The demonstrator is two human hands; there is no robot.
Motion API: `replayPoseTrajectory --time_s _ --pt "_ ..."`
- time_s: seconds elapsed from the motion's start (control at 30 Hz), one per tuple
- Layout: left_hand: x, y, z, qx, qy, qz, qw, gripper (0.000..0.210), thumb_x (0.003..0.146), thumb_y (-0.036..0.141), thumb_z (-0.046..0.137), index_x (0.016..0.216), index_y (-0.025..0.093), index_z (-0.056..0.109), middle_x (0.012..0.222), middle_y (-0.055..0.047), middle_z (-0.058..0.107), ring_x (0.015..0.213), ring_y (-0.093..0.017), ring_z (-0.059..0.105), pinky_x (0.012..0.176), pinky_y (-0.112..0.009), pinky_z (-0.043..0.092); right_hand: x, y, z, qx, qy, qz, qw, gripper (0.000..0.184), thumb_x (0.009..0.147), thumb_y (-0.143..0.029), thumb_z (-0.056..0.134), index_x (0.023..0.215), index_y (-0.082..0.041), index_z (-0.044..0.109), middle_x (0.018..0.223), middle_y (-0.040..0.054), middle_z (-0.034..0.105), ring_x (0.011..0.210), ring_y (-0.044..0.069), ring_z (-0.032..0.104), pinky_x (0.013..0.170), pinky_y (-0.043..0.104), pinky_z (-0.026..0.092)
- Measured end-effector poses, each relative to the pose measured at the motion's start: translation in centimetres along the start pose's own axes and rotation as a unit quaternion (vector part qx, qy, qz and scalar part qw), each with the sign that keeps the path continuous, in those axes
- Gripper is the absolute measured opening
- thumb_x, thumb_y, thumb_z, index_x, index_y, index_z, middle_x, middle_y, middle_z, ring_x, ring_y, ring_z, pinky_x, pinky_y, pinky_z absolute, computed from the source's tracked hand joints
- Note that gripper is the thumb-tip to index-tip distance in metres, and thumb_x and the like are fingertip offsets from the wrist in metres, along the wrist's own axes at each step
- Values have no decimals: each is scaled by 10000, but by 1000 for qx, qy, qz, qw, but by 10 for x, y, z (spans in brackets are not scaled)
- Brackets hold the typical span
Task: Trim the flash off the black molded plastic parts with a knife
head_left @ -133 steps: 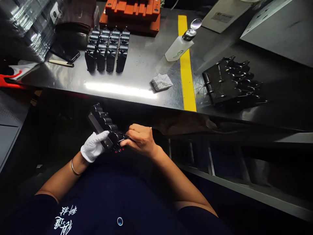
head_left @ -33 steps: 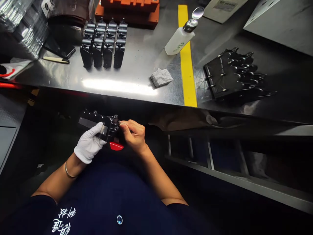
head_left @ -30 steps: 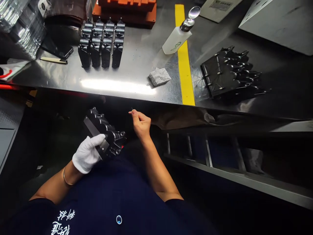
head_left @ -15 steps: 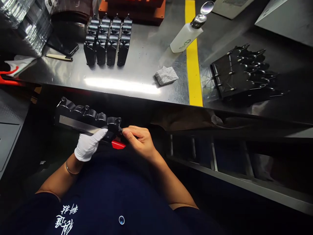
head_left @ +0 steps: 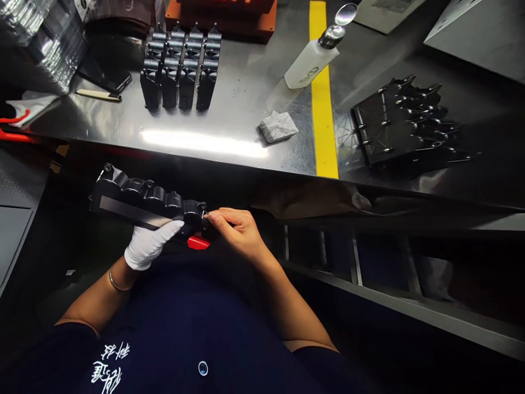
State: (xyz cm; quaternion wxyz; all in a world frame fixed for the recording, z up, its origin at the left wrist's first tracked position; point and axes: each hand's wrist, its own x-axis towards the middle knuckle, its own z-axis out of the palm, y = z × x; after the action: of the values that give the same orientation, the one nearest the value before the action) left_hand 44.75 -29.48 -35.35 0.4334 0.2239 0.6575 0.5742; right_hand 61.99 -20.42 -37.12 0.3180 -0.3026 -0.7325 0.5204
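Observation:
My left hand (head_left: pixel 148 243), in a white glove, grips a long black moulded housing (head_left: pixel 137 192) from below, with the thumb along its near face. The housing has a row of rounded humps and small screw lugs, and is held tilted in front of the bench edge. At its right end my right hand (head_left: pixel 235 227), bare, pinches thumb and forefinger together against the corner lug. Whatever lies between those fingertips is too small to make out. A red piece (head_left: pixel 198 242) shows just below that end; what it belongs to is hidden.
On the metal bench (head_left: pixel 246 98) stand several similar black housings (head_left: pixel 180 71) in a row. Nearby are a folded white cloth (head_left: pixel 279 127), a white dispenser bottle (head_left: pixel 309 65), yellow tape (head_left: pixel 323 120), a pen-like tool (head_left: pixel 98 95) and more black parts (head_left: pixel 389 123). A metal frame (head_left: pixel 356 257) lies below.
The housing's right end has dipped slightly and shifted a little right. My right hand stays pinched at that end, its wrist turned slightly. Things on the bench are unmoved.

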Motion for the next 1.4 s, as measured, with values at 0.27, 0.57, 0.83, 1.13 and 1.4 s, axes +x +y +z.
replayPoseTrajectory --time_s 0.27,0.57,0.83,1.13,1.4 --pt "-1 11 18 -134 4 -161 978 246 617 263 817 815 176 700 759 2 724 715 -180 697 590 -259 595 -2 16 5 -201 278 -12 939 183 893 -349 564 962 -192 628 706 20 648 534 116 526 546 259 442" --pt "0 9 14 -79 7 -160 984 306 642 309 801 889 153 711 846 -27 733 696 -187 697 496 -243 586 -8 7 6 -200 93 -96 971 199 924 -206 485 772 -182 612 654 28 645 567 118 574 555 240 440" --pt "-4 10 15 -59 7 -140 988 355 598 281 810 919 159 721 886 -53 737 882 -235 694 636 -274 612 -9 9 11 -217 96 -72 969 241 919 -240 508 743 -169 657 637 38 666 554 123 595 549 242 442" --pt "0 17 4 61 -75 -153 984 221 599 297 801 762 158 747 857 -45 735 787 -226 688 573 -267 579 -1 3 -24 -175 -183 -93 963 353 948 -301 469 674 -159 640 598 19 630 514 83 531 521 213 363" --pt "8 25 12 -27 -170 -248 953 445 678 356 765 1038 115 662 892 -100 711 754 -231 681 467 -224 467 14 -12 -49 -228 -247 -151 929 351 956 -330 447 709 -151 621 599 22 575 533 94 489 525 227 321"
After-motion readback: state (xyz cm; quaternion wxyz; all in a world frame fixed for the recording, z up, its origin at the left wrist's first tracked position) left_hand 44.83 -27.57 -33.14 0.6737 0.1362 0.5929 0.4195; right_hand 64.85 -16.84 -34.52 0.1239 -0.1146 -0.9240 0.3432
